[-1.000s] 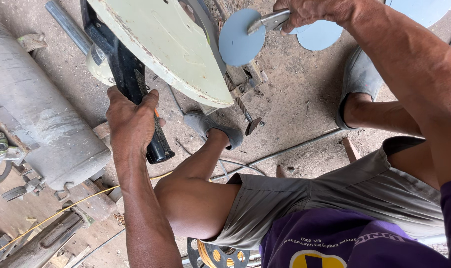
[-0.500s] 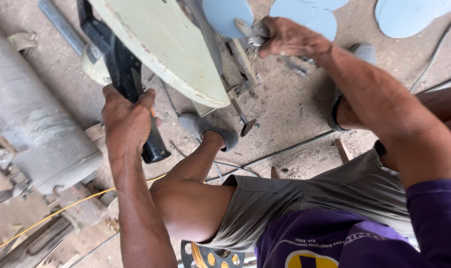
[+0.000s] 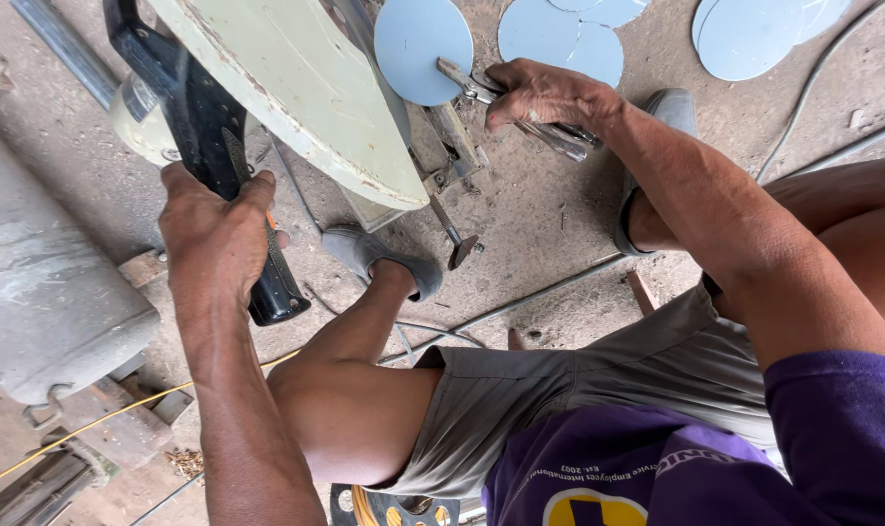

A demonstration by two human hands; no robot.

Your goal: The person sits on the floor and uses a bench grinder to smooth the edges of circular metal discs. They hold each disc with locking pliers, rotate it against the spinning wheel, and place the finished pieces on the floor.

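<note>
I see my left hand (image 3: 213,229) wrapped around the black handle (image 3: 208,146) of a chop saw, the fingers clamped tight on it, with the thumb lying along the grip. The handle rises up and to the left, and next to it is the pale green blade guard (image 3: 296,88) of the saw, which covers the upper middle of the view. My right hand (image 3: 549,97) is closed on a pair of metal locking pliers (image 3: 506,102), fingers together around both grips. The pliers hold a round pale blue metal disc (image 3: 423,44) by its lower right edge, just beside the guard and over the saw's vise (image 3: 447,156). More discs of the same blue colour (image 3: 569,44) lie on the dusty concrete floor (image 3: 549,224) behind, some overlapping each other. Under the saw I see my left foot in a grey shoe (image 3: 379,258), and the right shoe (image 3: 661,112) is partly hidden behind my right forearm. At the left edge a grey metal cylinder (image 3: 33,282) lies on the floor, and a yellow cable (image 3: 92,429) runs below it.
</note>
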